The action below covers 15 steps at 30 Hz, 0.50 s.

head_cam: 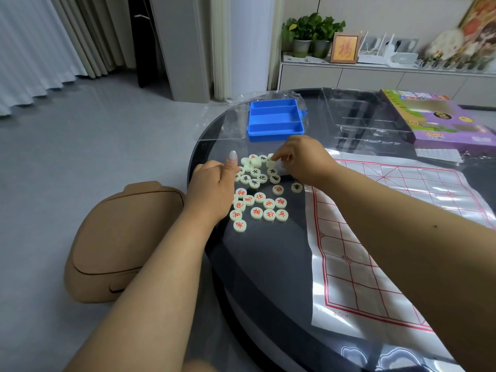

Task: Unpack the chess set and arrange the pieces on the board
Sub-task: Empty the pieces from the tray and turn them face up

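Dark round bench (257,264) with loose chess pieces (257,191) heaped just left of the board (375,237): right hand (303,159) pinches one piece, left hand (212,189) rests loosely curled beside them; sorting colours first should speed placement.

The left hand (212,189) hides several chess pieces (257,194) beneath it.

pieces (259,191) cream, red/black characters | box (275,120) blue | board (375,237) red grid
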Motion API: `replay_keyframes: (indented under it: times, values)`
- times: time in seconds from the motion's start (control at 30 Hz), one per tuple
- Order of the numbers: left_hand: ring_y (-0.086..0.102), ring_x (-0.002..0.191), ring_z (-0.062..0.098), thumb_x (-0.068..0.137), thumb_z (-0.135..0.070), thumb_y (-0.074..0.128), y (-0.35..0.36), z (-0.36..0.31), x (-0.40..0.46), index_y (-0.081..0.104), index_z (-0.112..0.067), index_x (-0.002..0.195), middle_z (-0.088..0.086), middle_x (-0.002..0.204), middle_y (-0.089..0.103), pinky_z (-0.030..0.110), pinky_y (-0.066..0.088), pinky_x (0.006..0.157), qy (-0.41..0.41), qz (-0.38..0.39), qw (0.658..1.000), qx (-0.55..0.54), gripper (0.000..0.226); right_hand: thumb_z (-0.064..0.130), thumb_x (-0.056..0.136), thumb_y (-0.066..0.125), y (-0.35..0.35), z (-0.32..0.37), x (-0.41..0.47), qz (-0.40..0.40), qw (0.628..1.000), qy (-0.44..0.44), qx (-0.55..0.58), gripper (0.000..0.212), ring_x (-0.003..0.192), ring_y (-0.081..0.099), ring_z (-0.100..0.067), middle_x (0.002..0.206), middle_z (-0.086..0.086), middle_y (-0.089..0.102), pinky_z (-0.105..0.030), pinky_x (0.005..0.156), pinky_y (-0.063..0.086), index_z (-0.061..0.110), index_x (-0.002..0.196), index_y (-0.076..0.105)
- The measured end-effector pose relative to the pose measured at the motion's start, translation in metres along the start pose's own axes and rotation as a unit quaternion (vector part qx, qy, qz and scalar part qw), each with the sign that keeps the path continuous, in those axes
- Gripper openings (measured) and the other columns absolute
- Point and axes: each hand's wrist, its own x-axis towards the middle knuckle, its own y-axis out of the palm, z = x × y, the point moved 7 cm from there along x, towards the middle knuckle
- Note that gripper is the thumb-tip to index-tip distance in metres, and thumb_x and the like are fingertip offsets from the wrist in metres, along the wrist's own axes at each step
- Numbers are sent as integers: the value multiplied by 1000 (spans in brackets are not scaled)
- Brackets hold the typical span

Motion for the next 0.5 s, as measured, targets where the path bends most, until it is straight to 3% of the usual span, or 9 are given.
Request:
replay_keyframes:
  times: [0.17, 0.27, 0.5]
  values:
    - [45, 112, 13, 93, -57, 14, -1, 0, -1, 72, -16, 103, 0, 112, 61, 26, 30, 88, -6, -2, 1000, -9, 72, 17, 85, 66, 3, 2, 7, 23, 999, -10, 41, 32, 91, 52, -11, 109, 0, 62, -23, 75, 41, 20, 117, 65]
    - [45, 114, 14, 90, -60, 12, -1, 1, 0, 71, -19, 104, -1, 113, 61, 27, 29, 88, -6, -2, 1000, -12, 73, 20, 84, 69, 3, 1, 9, 17, 999, -12, 46, 26, 91, 57, -14, 106, -1, 64, -24, 76, 46, 18, 110, 67]
    - [45, 116, 15, 88, -61, 10, -1, 0, -1, 71, -20, 106, -1, 116, 60, 27, 29, 89, -2, -1, 1000, -9, 76, 27, 85, 68, 4, -3, 5, 9, 998, -19, 58, 21, 88, 59, -14, 100, 0, 66, -21, 69, 39, 16, 102, 67]
